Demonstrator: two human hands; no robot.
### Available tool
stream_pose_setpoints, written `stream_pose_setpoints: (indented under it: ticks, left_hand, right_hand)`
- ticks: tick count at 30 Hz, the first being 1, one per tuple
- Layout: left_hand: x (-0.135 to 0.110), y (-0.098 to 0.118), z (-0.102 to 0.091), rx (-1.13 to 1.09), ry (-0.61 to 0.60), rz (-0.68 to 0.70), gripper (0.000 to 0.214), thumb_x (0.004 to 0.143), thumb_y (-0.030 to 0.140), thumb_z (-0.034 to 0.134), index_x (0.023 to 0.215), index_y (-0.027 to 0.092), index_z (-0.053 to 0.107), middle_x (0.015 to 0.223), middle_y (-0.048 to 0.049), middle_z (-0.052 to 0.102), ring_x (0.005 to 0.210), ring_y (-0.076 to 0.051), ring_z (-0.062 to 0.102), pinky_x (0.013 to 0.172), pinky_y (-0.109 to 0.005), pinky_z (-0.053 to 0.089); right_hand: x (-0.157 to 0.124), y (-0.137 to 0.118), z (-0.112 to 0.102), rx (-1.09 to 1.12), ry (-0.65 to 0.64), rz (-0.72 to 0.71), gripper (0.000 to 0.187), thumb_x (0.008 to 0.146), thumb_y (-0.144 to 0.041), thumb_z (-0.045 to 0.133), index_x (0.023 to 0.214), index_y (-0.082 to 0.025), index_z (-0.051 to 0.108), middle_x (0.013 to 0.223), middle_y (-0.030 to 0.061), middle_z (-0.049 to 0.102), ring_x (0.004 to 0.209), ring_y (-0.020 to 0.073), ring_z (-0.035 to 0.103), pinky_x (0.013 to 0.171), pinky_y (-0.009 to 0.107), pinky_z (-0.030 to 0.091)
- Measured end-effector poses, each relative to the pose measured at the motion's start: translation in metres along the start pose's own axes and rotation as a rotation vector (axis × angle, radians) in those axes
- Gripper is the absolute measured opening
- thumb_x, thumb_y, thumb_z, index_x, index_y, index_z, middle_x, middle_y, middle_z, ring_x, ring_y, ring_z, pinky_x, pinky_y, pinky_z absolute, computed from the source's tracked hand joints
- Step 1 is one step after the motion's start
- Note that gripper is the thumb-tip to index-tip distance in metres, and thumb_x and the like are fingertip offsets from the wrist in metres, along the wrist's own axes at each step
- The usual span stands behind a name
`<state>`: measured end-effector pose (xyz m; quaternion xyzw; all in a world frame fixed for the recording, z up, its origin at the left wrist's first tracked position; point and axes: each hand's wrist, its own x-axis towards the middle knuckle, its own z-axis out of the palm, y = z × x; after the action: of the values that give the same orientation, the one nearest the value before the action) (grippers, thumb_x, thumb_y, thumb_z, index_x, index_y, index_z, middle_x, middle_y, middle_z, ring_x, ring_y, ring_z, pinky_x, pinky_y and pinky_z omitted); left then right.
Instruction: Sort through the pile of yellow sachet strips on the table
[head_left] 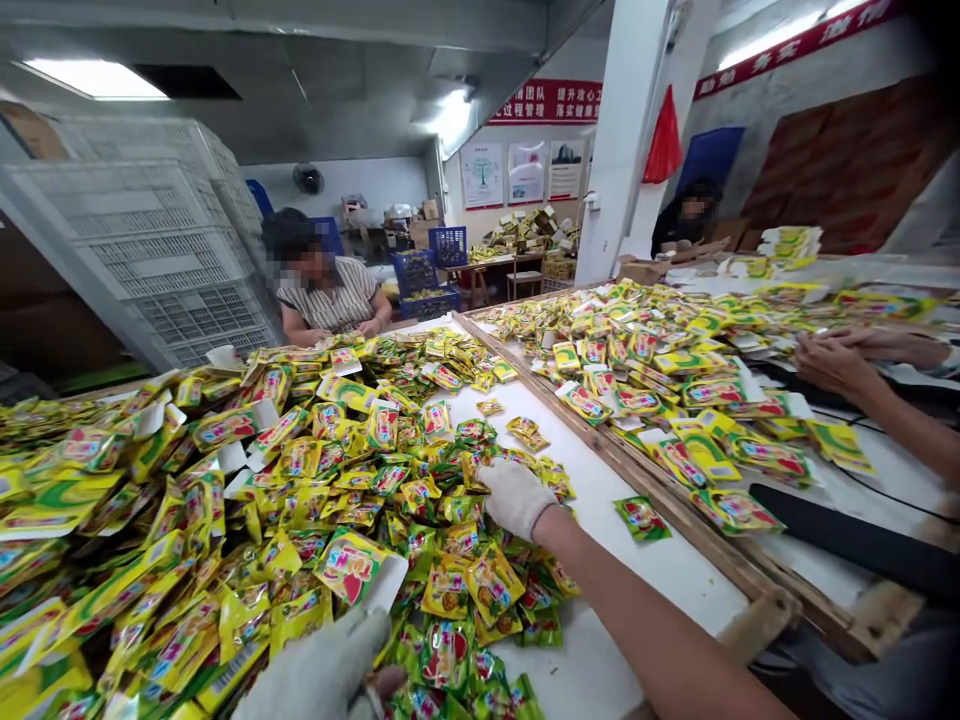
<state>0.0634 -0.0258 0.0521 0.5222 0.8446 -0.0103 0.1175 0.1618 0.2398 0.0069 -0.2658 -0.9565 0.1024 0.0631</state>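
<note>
My right hand (517,497), in a pale work glove, reaches into the heap of small yellow and green sachets (450,585). Its fingers are bent together at a yellow sachet (471,468) at their tips. At the bottom edge my left hand (319,668), also gloved, is partly cut off. Its fingers and thumb are apart, and I make out nothing between them. Just beyond those fingers lies a yellow printed carton (356,568) with its white flap sticking out. Many similar cartons (232,425) are heaped to the left, some with open flaps.
A wooden rail (600,440) divides the white table (592,600). Past it lie more cartons (705,450) and a co-worker's hands (847,360). Another person (330,285) sits across the table, beside stacked white crates (150,240). One green sachet (642,519) lies near the rail.
</note>
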Motion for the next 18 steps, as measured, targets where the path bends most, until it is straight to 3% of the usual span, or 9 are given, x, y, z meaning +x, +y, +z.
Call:
stream_pose_setpoints:
  ticks: [3,5,7,11,15,18]
  left_hand:
    - [0.026,0.023,-0.014,-0.112,0.209,0.083,0.022,0.086,0.031,0.039,0.094,0.025,0.059,0.089,-0.003,0.062,0.08,-0.019,0.058,0.07,-0.028,0.044]
    - [0.058,0.042,-0.011,-0.148,0.272,0.173,0.021,0.085,0.02,0.036,0.082,0.022,0.056,0.084,-0.0018,0.06,0.077,-0.015,0.056,0.07,-0.024,0.042]
    - [0.092,0.061,-0.003,-0.095,0.294,0.191,0.026,0.077,0.007,0.038,0.089,0.021,0.056,0.091,-0.0021,0.059,0.081,-0.014,0.056,0.072,-0.024,0.041]
    - [0.138,0.083,0.011,0.024,0.306,0.103,0.033,0.068,0.004,0.043,0.095,0.018,0.057,0.097,-0.0082,0.056,0.086,-0.022,0.056,0.073,-0.031,0.041]
    - [0.123,0.07,0.008,-0.067,0.37,0.097,0.014,0.074,0.01,0.045,0.081,0.018,0.053,0.087,-0.005,0.054,0.084,-0.02,0.054,0.074,-0.03,0.04]
    - [0.092,0.053,0.005,-0.488,0.462,0.067,0.01,0.085,0.026,0.044,0.079,0.02,0.049,0.083,-0.0017,0.054,0.078,-0.016,0.052,0.072,-0.026,0.042]
  right_hand:
    - [-0.001,0.009,0.001,0.011,0.025,0.001,0.029,0.074,-0.015,0.047,0.097,-0.018,0.064,0.096,0.0105,0.061,0.094,0.0228,0.057,0.083,0.033,0.043]
    - [-0.003,0.015,-0.002,0.03,0.059,-0.001,0.031,0.075,-0.015,0.045,0.101,-0.018,0.063,0.099,0.01,0.062,0.097,0.022,0.056,0.087,0.033,0.041]
    - [-0.003,0.019,-0.004,0.098,0.099,-0.019,0.035,0.078,-0.015,0.043,0.108,-0.02,0.06,0.103,0.0087,0.062,0.1,0.02,0.055,0.09,0.031,0.041]
    - [0.0,0.024,-0.001,0.249,0.104,-0.042,0.038,0.085,-0.021,0.043,0.12,-0.018,0.057,0.112,0.0094,0.062,0.105,0.0191,0.056,0.095,0.028,0.04]
    - [0.002,0.023,-0.004,0.387,0.157,0.054,0.042,0.084,-0.031,0.05,0.122,-0.015,0.056,0.114,0.0125,0.061,0.106,0.0227,0.056,0.094,0.03,0.042]
    - [-0.003,0.019,-0.015,0.574,0.156,-0.014,0.042,0.084,-0.032,0.052,0.12,-0.013,0.057,0.115,0.0126,0.06,0.108,0.0222,0.055,0.095,0.031,0.042]
